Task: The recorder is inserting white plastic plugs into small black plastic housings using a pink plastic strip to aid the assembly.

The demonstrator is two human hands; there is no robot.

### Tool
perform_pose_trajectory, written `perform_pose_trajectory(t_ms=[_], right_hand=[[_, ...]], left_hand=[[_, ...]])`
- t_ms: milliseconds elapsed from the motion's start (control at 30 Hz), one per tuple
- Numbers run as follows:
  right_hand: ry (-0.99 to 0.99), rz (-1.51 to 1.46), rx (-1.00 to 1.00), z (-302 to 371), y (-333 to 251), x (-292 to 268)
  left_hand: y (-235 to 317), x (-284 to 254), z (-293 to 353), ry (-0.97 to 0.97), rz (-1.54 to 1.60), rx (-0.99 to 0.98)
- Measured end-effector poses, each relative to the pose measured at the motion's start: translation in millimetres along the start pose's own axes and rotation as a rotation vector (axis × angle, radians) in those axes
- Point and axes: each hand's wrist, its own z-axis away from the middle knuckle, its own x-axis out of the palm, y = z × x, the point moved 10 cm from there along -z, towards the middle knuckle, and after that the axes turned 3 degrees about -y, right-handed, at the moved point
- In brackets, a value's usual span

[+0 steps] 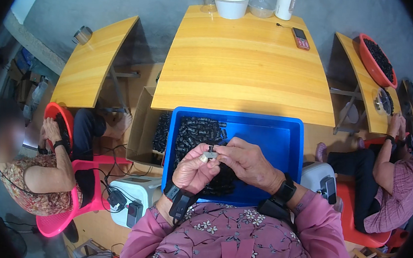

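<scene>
I can't read any lettering or numbers from here: marks on the red phone (300,39) near the far right corner of the tabletop (244,66) and the white bottle (284,7) beside it are too small.

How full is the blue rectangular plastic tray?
Partly full: in the blue tray, small black parts lie heaped mostly left; its right side shows bare.
</scene>
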Motion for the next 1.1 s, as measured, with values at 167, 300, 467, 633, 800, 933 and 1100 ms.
perform_pose_trajectory(t_ms=[167,300,467,633,800,933,1100], right_hand=[[0.033,0.001,0.037,3,8,-6],[0.058,-0.039,0.085,3,11,-9],[0.043,-0.064,0.11,5,14,-4],[0.02,-0.009,-0.014,1,-5,0],[-0.017,0.071,-0.059,-3,-10,2],[0.014,0.059,-0.03,-1,-2,-2],[0.055,-0.053,0.072,3,14,-7]], left_hand=[[-4,3,-2,-0.03,0.015,-0.021],[-2,0,-1,-0.001,0.019,-0.009],[-2,5,-2,-0.029,0.016,-0.01],[2,-1,-2,-0.037,-0.017,0.029],[5,-2,-3,-0.049,-0.026,0.047],[3,5,-1,-0.025,-0.055,0.032],[0,6,-2,-0.064,0.026,-0.003]])
